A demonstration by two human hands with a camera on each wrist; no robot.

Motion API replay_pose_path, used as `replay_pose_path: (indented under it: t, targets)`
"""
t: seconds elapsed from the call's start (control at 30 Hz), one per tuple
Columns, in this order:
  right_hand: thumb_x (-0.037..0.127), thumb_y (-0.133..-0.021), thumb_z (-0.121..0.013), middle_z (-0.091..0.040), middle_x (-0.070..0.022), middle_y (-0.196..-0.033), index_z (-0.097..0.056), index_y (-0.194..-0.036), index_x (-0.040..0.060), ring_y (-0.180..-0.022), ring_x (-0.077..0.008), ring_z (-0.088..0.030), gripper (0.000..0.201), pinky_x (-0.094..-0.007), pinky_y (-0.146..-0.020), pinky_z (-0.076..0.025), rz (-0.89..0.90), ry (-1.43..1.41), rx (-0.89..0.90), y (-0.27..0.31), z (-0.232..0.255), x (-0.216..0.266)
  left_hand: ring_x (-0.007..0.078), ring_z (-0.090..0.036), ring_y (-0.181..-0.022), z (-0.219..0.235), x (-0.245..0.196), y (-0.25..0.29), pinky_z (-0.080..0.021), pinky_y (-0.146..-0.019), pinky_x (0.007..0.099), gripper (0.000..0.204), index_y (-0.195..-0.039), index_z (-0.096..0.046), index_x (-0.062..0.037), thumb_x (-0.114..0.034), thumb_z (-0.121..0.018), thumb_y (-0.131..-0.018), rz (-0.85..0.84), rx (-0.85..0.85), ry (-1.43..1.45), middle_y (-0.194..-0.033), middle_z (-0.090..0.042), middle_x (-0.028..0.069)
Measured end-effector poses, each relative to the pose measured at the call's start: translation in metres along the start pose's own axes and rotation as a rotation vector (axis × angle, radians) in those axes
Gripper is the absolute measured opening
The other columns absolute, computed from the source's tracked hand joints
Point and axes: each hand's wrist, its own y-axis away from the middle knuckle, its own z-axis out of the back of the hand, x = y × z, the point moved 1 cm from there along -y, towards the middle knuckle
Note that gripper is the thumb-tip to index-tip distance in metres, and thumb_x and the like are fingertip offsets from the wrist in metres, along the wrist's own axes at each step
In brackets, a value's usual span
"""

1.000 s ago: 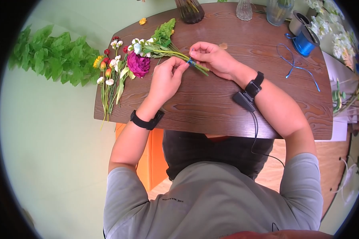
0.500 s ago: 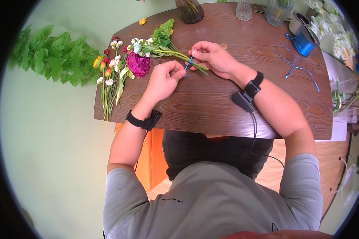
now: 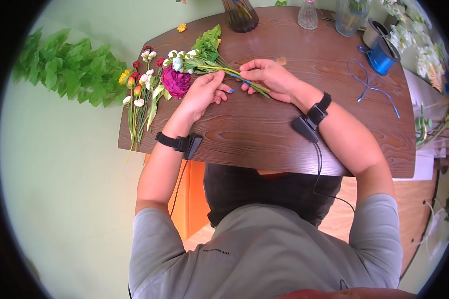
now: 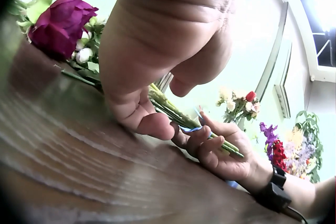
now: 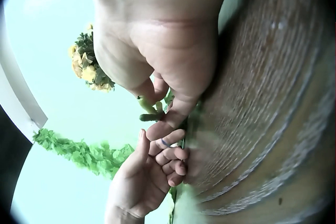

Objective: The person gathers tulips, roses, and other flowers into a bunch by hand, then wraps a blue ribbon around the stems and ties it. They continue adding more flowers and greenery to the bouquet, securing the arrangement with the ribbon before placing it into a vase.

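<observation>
In the head view, a bunch of artificial flowers (image 3: 212, 66) lies slanting over the table, with leafy greenery, white blossoms and bare green stem ends. My right hand (image 3: 272, 78) holds the stems (image 4: 173, 111) near their cut ends, thumb on one side and fingers on the other. Around the stems there runs a blue ribbon (image 4: 192, 129). My left hand (image 3: 204, 92) is beside the stems, its thumb raised apart from the bent fingers. A short bit of the ribbon shows at its fingers, held between them. A large purple flower (image 3: 175, 82) lies left of that hand.
Loose flower stems (image 3: 143, 107) lie at the table's left edge. Blue ribbon spools (image 3: 382, 59) stand at the back right, with a loose ribbon length (image 3: 368, 87) nearby. A dark vase (image 3: 241, 16) and clear glass vases (image 3: 308, 17) line the table's back edge.
My left hand has gone from the stems, drawn a ribbon end down and away, then risen again with its thumb lifted. My right hand has kept hold of the stems, which shifted slightly right.
</observation>
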Motion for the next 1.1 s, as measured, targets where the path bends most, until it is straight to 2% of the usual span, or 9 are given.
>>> replay_pose_path:
  t: [0.07,0.17,0.27,0.37,0.57,0.67,0.77,0.87,1.1]
  targets:
    - [0.01,-0.103,-0.064,-0.069,-0.0117,-0.116,-0.059,-0.127,-0.0025,-0.092,-0.0161,-0.07,0.027,-0.0285,-0.076,-0.061,-0.011,-0.005,0.02,0.001,0.0,0.001,0.0095,-0.064,-0.081,0.0,0.002,-0.005,-0.05,-0.07,0.0233,0.03,-0.121,-0.06,-0.005,-0.033,-0.054,-0.111,-0.04,0.03,0.012,-0.1,-0.071,0.005]
    - [0.007,-0.103,-0.064,-0.071,-0.0117,-0.117,-0.06,-0.131,-0.0031,-0.091,-0.0152,-0.07,0.03,-0.0277,-0.077,-0.061,-0.071,0.004,0.166,-0.004,0.006,0.001,0.01,-0.064,-0.082,-0.003,0.001,-0.006,-0.05,-0.071,0.0235,0.028,-0.127,-0.058,-0.0045,-0.027,-0.056,-0.111,-0.068,0.064,0.038,-0.099,-0.07,0.0044]
    - [0.005,-0.102,-0.062,-0.071,-0.0115,-0.117,-0.062,-0.13,-0.0042,-0.093,-0.0161,-0.069,0.03,-0.0296,-0.084,-0.059,-0.051,0.008,0.162,0.003,0.002,0.004,0.0108,-0.065,-0.083,-0.007,-0.004,-0.003,-0.051,-0.072,0.0243,0.034,-0.137,-0.052,-0.0037,-0.022,-0.06,-0.108,-0.132,0.056,0.07,-0.099,-0.07,0.0047]
    - [0.005,-0.104,-0.059,-0.071,-0.0104,-0.118,-0.062,-0.133,-0.0033,-0.094,-0.0161,-0.069,0.031,-0.0294,-0.085,-0.059,-0.005,-0.074,0.166,0.005,0.001,0.005,0.0112,-0.065,-0.084,-0.002,-0.009,-0.003,-0.051,-0.072,0.025,0.043,-0.143,-0.046,-0.0028,-0.015,-0.062,-0.106,-0.194,0.082,0.141,-0.101,-0.071,0.0053]
    - [0.004,-0.105,-0.055,-0.07,-0.0119,-0.121,-0.059,-0.136,-0.0034,-0.095,-0.0159,-0.067,0.032,-0.0306,-0.082,-0.058,0.085,-0.237,0.333,0.004,0.003,0.008,0.0101,-0.065,-0.087,0.008,-0.018,-0.029,-0.049,-0.074,0.024,0.028,-0.13,-0.057,-0.0022,-0.013,-0.06,-0.105,-0.209,0.259,0.152,-0.102,-0.071,0.0049]
    - [0.006,-0.107,-0.052,-0.07,-0.0116,-0.118,-0.059,-0.136,-0.0031,-0.093,-0.0151,-0.065,0.032,-0.0302,-0.078,-0.055,0.12,-0.263,0.268,0.008,0.002,0.014,0.0098,-0.065,-0.088,-0.001,-0.018,-0.046,-0.049,-0.074,0.0237,0.022,-0.123,-0.061,-0.0022,-0.014,-0.058,-0.105,-0.152,0.292,0.271,-0.102,-0.071,0.0051]
    - [0.012,-0.11,-0.051,-0.069,-0.008,-0.111,-0.059,-0.139,0.0006,-0.087,-0.013,-0.06,0.033,-0.0281,-0.072,-0.051,0.115,-0.319,0.253,0.006,0.009,0.017,0.0112,-0.066,-0.087,-0.004,-0.013,-0.072,-0.052,-0.076,0.0243,0.021,-0.124,-0.062,-0.0037,-0.01,-0.057,-0.105,-0.115,0.394,0.353,-0.102,-0.071,0.0054]
    - [0.019,-0.111,-0.051,-0.065,-0.0038,-0.102,-0.058,-0.142,0.0051,-0.083,-0.0111,-0.055,0.034,-0.0263,-0.068,-0.046,0.167,-0.299,0.212,0.01,0.003,0.017,0.0121,-0.066,-0.09,-0.008,-0.008,-0.093,-0.053,-0.077,0.0255,0.019,-0.122,-0.063,-0.0046,-0.01,-0.056,-0.105,-0.143,0.478,0.415,-0.103,-0.072,0.0061]
    - [0.024,-0.111,-0.051,-0.06,-0.0025,-0.101,-0.054,-0.141,0.0062,-0.08,-0.0123,-0.052,0.035,-0.0286,-0.071,-0.044,0.192,-0.223,0.154,0.01,-0.001,0.019,0.0114,-0.062,-0.086,-0.007,-0.002,-0.105,-0.049,-0.074,0.0255,0.022,-0.124,-0.065,-0.0032,-0.012,-0.057,-0.105,-0.144,0.52,0.697,-0.097,-0.068,0.0045]
